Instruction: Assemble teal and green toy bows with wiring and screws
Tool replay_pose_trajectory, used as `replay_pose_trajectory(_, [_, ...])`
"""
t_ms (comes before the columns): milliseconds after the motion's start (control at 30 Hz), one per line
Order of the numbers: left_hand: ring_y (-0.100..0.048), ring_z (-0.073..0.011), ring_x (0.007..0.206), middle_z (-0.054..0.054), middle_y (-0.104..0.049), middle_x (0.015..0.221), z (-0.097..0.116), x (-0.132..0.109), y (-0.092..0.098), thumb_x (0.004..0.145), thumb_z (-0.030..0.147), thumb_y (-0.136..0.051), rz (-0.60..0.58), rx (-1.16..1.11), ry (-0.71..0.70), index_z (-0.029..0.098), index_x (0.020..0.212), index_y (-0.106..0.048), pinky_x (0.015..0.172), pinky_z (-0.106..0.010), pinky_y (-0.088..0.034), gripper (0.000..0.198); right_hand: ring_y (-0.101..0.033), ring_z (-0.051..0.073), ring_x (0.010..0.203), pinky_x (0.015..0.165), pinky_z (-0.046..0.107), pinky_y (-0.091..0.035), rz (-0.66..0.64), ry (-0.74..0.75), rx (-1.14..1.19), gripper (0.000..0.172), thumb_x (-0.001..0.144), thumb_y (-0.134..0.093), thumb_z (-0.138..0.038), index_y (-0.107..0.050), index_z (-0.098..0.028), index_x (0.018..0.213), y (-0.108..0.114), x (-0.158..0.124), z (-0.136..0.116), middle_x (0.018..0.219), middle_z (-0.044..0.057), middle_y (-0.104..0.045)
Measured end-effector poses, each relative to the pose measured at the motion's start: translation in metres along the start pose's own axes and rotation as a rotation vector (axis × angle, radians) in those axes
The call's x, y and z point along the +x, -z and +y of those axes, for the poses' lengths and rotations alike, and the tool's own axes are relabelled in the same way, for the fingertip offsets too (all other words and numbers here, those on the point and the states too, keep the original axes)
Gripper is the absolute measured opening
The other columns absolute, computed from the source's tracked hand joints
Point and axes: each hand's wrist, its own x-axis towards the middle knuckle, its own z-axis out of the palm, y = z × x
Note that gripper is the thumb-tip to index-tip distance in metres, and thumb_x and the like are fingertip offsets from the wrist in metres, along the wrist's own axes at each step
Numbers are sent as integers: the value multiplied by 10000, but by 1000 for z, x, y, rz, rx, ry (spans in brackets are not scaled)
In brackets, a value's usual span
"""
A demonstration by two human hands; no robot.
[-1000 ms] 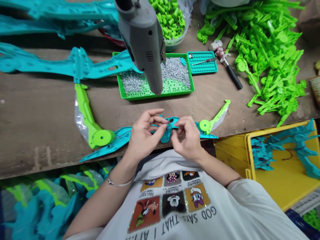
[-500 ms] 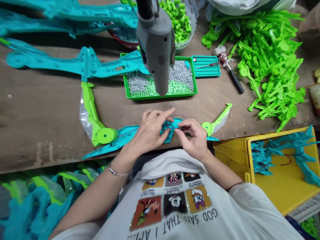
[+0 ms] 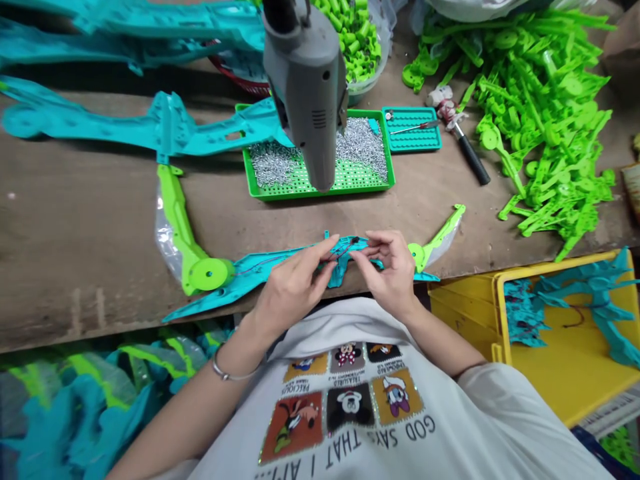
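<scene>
Wire [image 3: 344, 252] on teal frame [image 3: 260, 266], seemingly unfixed, black part [image 3: 355, 240] newly bared as my right fingers [image 3: 366, 266] part; whether my left fingers [image 3: 319, 252] pinch, I cannot tell.

Left hand [image 3: 295, 283] and right hand [image 3: 393, 273], both half-curled, face each other; left forearm [image 3: 197, 393] and right forearm [image 3: 445, 339] slant inward from the near side.

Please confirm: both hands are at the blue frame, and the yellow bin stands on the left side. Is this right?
Not entirely: the yellow bin stands on the right side, as the head view shows. The rest is correct: the left hand and the right hand are at the blue frame.
</scene>
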Motion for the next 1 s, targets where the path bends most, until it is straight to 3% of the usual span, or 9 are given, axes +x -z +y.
replay_pose_trajectory(100, [-761,-159,894,-49,-766,1042,10,-4,-11,936,199,-691,56,-190,222,224,1438,-545,809,-250,-617,523,-680,99,724,679,221,-596,-7,5,-34,182,889,-762,-243,-605,-222,980,0,3,-1,864,-17,-647])
replay_pose_trajectory(233, [-762,-155,862,-31,-767,974,14,6,-16,928,275,-714,127,-285,407,208,1360,-598,773,-247,-619,452,-671,125,778,720,253,-584,-158,119,-108,81,899,-652,-143,-639,-209,945,3,3,-10,884,15,-681])
replay_pose_trajectory(400, [-755,-158,875,-16,-789,985,9,24,-4,896,281,-752,178,-81,380,241,1301,-655,863,-277,-585,418,-672,140,818,760,280,-584,-205,129,-116,152,891,-592,-100,-638,-205,990,3,0,-12,943,41,-703])
replay_pose_trajectory(733, [-735,-139,818,-24,-748,909,19,18,-15,846,334,-808,169,-654,586,201,1254,-653,747,-228,-597,456,-708,138,815,768,269,-601,-179,92,-113,87,917,-694,-233,-621,-216,963,-5,-4,-7,910,26,-722])
replay_pose_trajectory(900, [-723,-137,786,-31,-734,930,10,20,-14,959,410,-667,168,-656,588,191,1278,-628,764,-261,-597,389,-717,127,761,744,252,-594,-181,107,-192,21,956,-642,-225,-637,-218,975,-2,-8,-4,884,15,-737])
replay_pose_trajectory(1000, [-717,-149,918,-64,-729,1086,-1,35,-19,966,431,-643,137,-631,581,192,1342,-557,833,-277,-578,454,-705,136,770,754,270,-583,-193,197,-257,79,949,-591,-153,-635,-216,967,0,-9,-2,866,19,-721])
